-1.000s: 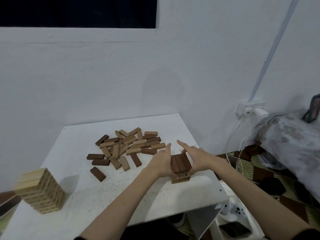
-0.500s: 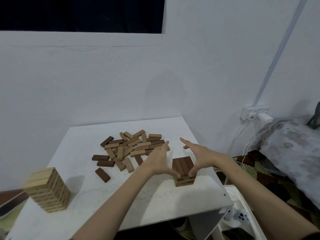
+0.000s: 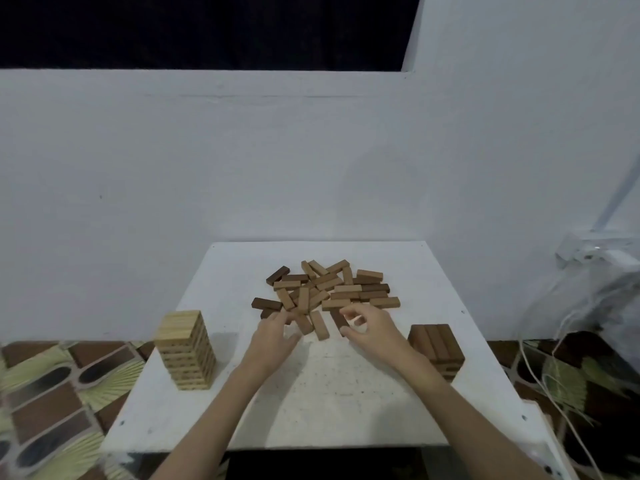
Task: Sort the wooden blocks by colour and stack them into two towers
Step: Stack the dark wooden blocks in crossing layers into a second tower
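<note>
Both hands have left the dark tower at 3 o'clock; the left hand reaches, fingers loosely spread, and the right hand hovers, fingers curled round nothing, over the loose pile at 12 o'clock. Light tower stands at 9 o'clock: the next dark block is due

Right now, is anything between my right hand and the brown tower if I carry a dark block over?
Nothing visible. The right hand is at the pile's near edge, and only bare table lies between it and the brown tower.
</note>
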### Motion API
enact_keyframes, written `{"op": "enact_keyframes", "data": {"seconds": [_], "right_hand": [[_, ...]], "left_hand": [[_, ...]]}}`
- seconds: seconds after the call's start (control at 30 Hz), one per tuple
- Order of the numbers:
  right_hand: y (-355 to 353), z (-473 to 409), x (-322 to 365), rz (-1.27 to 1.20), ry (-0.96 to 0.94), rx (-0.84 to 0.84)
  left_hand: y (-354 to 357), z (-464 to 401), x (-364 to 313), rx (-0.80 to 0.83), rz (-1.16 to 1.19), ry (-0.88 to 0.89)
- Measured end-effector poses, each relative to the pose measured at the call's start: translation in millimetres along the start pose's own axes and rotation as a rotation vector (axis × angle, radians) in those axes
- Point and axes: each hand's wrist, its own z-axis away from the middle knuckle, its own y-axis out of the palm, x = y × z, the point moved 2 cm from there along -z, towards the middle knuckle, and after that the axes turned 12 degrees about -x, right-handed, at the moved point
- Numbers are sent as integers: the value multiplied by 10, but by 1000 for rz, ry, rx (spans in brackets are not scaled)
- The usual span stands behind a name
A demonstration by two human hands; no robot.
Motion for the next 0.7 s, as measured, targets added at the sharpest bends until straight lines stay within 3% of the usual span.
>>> {"op": "enact_keyframes", "data": {"seconds": [0.17,0.33,0.53,0.7], "right_hand": [[567,46,-220,91,29,-41],[765,-70,-310,320,-15,-50],[927,-168,-274,330,-6,38],[962,-130,-260,198,-12,-97]], "left_hand": [[23,128,358,-104,-65,-117],[66,84,443,-34,-94,-144],[196,90,382,23,-51,-141],[212,35,267,17,100,-206]]}}
